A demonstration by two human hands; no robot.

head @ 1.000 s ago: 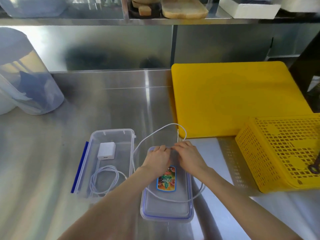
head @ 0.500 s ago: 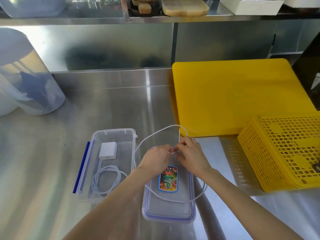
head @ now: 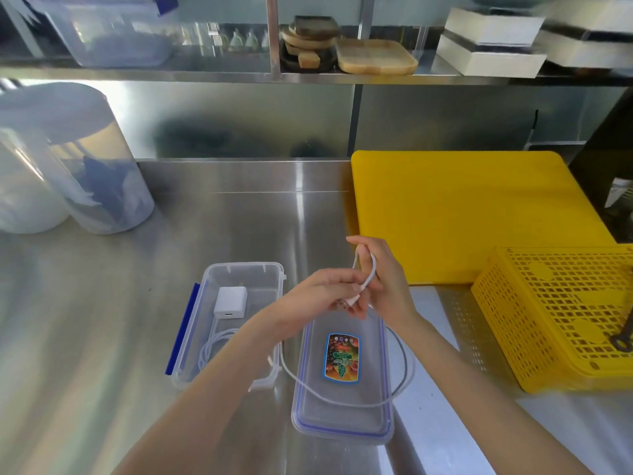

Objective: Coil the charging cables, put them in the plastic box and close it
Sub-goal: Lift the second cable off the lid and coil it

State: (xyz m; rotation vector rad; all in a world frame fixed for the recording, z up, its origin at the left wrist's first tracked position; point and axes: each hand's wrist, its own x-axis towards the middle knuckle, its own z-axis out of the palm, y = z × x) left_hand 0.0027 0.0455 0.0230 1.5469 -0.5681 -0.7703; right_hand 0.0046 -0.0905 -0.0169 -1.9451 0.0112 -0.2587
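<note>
Left hand: my left hand [head: 320,291] is raised above the tabletop [head: 102,320], its fingers [head: 342,279] curled and pinching the white charging cable [head: 342,401] near its plug end.
Right hand: my right hand [head: 385,281] sits just beside the left, touching it; a small loop of the cable wraps over its fingers [head: 363,243], which curl round it.
Cable run: from the hands the cable drops and sweeps in one wide loop across the lid and past its right edge onto the tabletop.
Lid: the clear lid [head: 342,423] with a colourful sticker [head: 341,358] lies flat near the front edge of the tabletop, directly below my hands.
Plastic box: the open plastic box [head: 239,269] stands just left of the lid, blue clasp on its left side; my left forearm crosses over its near right corner.
Inside the box: a white charger block [head: 231,301] towards the far end, a coiled white cable [head: 214,347] nearer me.
Right side: a yellow cutting board [head: 462,217] at the back right, a yellow perforated basket [head: 555,313] in front of it.
</note>
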